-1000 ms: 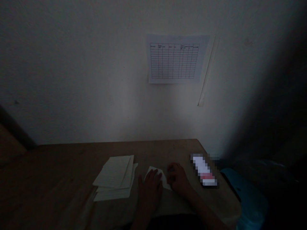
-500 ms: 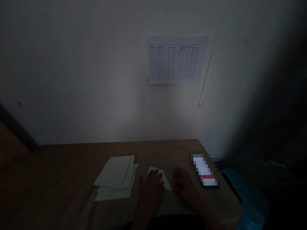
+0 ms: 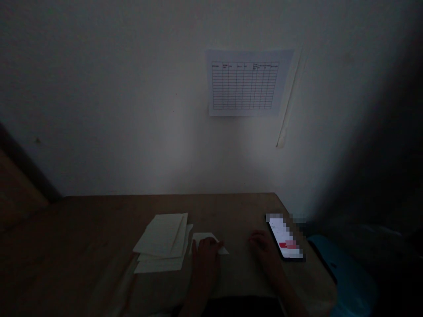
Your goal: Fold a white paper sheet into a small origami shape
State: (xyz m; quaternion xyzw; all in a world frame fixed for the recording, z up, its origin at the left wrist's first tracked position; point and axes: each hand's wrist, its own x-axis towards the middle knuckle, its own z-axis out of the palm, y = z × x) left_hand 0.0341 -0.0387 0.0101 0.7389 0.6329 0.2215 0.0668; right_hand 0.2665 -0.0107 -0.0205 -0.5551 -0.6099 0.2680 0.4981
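Note:
A small white folded paper (image 3: 202, 236) with slanted edges lies on the table in front of me. My left hand (image 3: 207, 253) holds it down from above, fingers bent over it and the thumb out to the right; the fingers cover its middle. To the right, apart from the paper, my right hand (image 3: 261, 243) hovers at or just over the tabletop with loosely curved fingers and nothing visible in them. Close by on the left is an uneven stack of pale paper sheets (image 3: 161, 235).
A lit phone (image 3: 280, 231) lies right of my right hand, near the edge of the brown table (image 3: 109, 215). Behind the table, a printed grid sheet (image 3: 244, 83) hangs on the wall. Something blue and shiny (image 3: 346, 273) is beyond the right edge.
My left hand has shifted the folded paper left, turning it slightly towards the stack. My right hand has drawn away from the paper to the right, nearer the phone.

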